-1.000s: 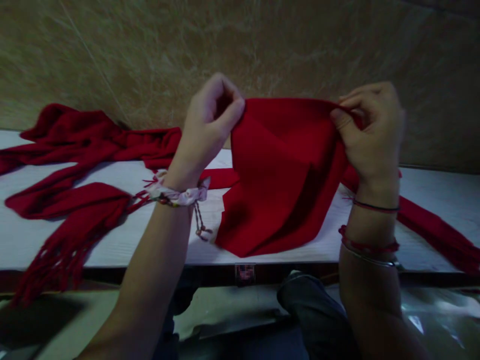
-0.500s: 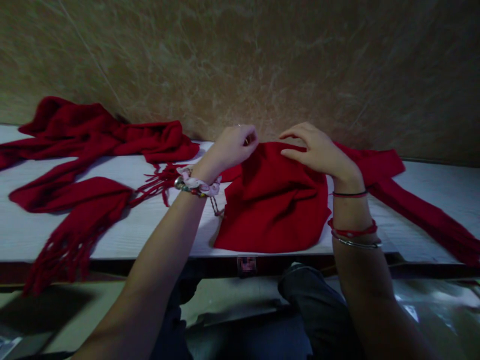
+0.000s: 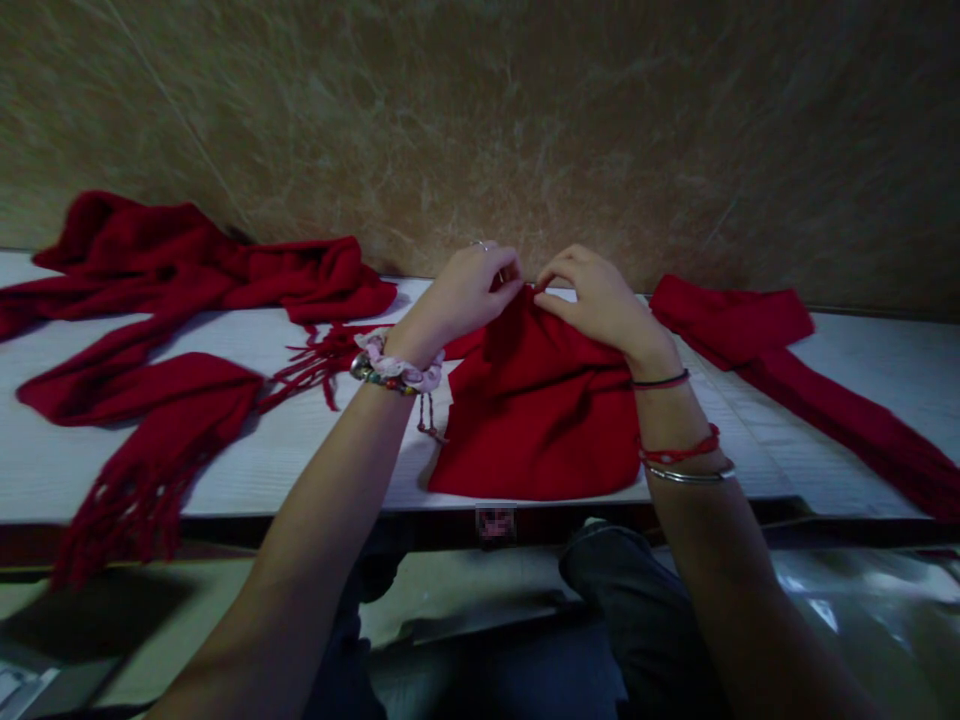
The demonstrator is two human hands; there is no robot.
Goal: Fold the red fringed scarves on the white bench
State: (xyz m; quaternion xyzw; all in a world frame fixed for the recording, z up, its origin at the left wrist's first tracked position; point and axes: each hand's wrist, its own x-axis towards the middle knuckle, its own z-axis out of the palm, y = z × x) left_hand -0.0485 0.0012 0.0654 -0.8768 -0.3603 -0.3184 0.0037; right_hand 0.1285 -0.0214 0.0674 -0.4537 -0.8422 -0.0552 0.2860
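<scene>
A piece of plain red cloth point(image 3: 540, 430) lies rumpled at the front of a white table, with creases running up to its far edge. At that edge my left hand point(image 3: 476, 285) is closed, thumb and fingers pinching the fabric. Close beside it on the right, my right hand point(image 3: 589, 300) has its fingers curled and its thumb pressed in, closed on the same edge. The cloth's top edge bunches between the two hands, and my fingers partly hide it.
On the left a heaped red scarf point(image 3: 187, 270) with fringed ends lies on the white table point(image 3: 330, 470), its fringe hanging over the front edge. Another red scarf point(image 3: 810, 390) stretches out on the right. A brown marbled wall point(image 3: 480, 130) rises behind the table.
My right hand has moved left towards my left hand and closed on the cloth's far edge. The cloth's top is drawn together; its right side has shifted left.
</scene>
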